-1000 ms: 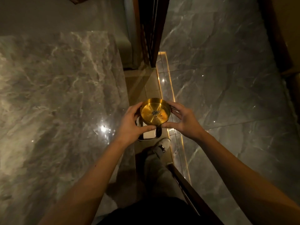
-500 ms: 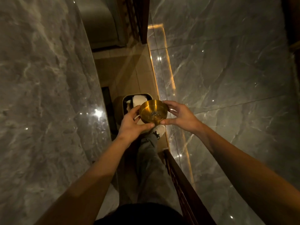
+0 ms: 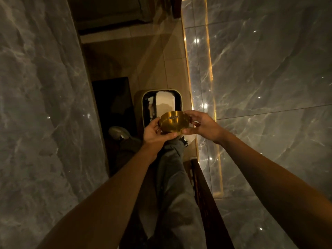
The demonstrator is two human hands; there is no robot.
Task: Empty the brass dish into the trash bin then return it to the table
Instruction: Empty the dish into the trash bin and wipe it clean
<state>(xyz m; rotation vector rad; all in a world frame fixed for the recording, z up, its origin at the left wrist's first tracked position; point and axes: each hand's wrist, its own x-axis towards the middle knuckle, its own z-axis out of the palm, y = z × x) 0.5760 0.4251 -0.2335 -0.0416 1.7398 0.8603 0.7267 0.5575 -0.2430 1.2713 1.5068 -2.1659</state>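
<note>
The left hand [image 3: 154, 131] and right hand [image 3: 203, 124] clamp the dish [image 3: 173, 121] between them, the left thumb along its near lower edge, the right fingers on its right side and far rim. The dish is tipped away from the person, so its brass underside faces the camera and its mouth points down and forward. It hangs in the air over the near end of the bin [image 3: 162, 103], not touching it. The bin stands open on the tan floor [image 3: 167, 60] below, with pale rubbish inside. A grey-trousered leg [image 3: 172, 177] and shoe [image 3: 183, 141] show just under the hands; another shoe [image 3: 117, 132] sits to the left in shadow. The marble table [image 3: 36, 105] fills the left side. Glossy marble tiles [image 3: 269, 69] with a lit strip lie on the right.
</note>
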